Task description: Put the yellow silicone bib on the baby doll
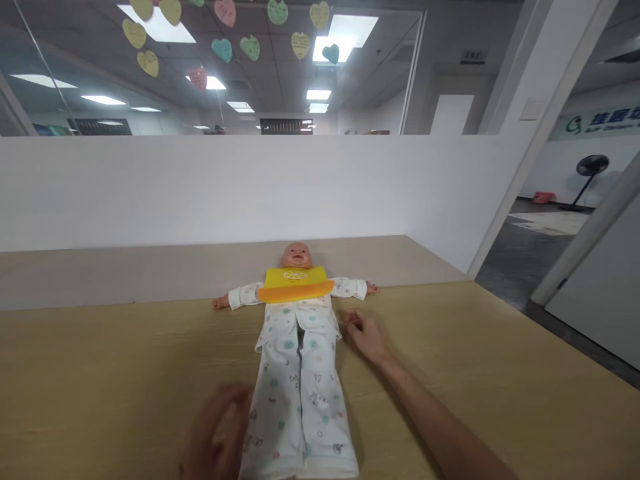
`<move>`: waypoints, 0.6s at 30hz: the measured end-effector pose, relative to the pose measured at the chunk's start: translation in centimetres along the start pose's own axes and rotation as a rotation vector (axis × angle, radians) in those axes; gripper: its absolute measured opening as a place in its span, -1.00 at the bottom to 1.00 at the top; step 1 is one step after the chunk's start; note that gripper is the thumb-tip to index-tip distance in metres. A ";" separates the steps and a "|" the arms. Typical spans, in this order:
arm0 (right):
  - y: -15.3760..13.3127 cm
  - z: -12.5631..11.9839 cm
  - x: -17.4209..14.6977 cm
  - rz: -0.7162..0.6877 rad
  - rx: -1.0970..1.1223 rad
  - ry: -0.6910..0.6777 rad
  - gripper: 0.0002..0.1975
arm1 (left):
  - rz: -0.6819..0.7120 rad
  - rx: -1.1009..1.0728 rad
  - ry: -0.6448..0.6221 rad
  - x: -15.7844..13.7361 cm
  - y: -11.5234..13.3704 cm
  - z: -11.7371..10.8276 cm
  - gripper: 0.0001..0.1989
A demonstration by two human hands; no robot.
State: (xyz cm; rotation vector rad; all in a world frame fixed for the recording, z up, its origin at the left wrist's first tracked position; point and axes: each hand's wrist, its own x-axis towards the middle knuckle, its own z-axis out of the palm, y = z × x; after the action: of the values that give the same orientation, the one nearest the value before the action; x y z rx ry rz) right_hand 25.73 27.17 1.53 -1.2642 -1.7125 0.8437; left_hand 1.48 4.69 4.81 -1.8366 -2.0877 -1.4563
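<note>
A baby doll [297, 255] lies on its back on the table, arms spread and head toward the wall. It wears a white printed top [280, 323], open at the lower front, and matching long trousers [320, 400]. Across its chest lies a yellow bib [295, 275] with an orange lower pocket edge. My right hand [365, 333] is beside the top's hem, its fingers loosely bent and apart, with nothing visible in them. Next to the trouser leg at the lower left, my left hand [220, 433] is smeared by motion; whether it touches the cloth is unclear.
The wood-toned table [125, 373] has a greyish strip [150, 267] along its back. A white low wall [225, 187] with glass above stands behind it. Heart-shaped notes [250, 48] stick to the glass. A doorway at right shows a standing fan [593, 165] and a red bin [544, 197].
</note>
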 end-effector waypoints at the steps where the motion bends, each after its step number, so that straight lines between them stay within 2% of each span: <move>1: 0.1 -0.1 0.5 0.006 0.046 0.041 -0.70 | -0.100 -0.042 0.017 2.3 -0.7 0.0 -0.70; 2: 0.1 -0.2 1.2 0.010 0.092 0.081 -0.74 | -0.196 -0.082 0.033 4.5 -1.2 0.1 -0.70; 3: 0.2 -0.3 1.9 0.012 0.137 0.115 -0.77 | -0.225 -0.096 0.030 6.6 -1.6 0.3 -0.71; 8: -0.1 -0.5 6.8 0.014 0.314 0.186 -0.76 | -0.299 -0.205 0.061 14.8 -2.9 3.4 -0.77; 12: -1.0 0.5 10.8 0.095 0.475 0.208 -0.73 | -0.337 -0.225 0.036 19.7 -5.2 6.4 -0.79; 18: -2.8 3.4 16.0 0.283 0.623 0.122 -0.76 | -0.528 -0.395 0.176 25.4 -8.2 10.4 -0.66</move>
State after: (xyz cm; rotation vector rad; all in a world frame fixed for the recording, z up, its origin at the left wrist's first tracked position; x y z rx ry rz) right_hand 19.07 41.69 6.07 -1.0980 -1.0565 1.3107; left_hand -7.29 31.85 7.67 -1.2041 -2.4424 -2.1879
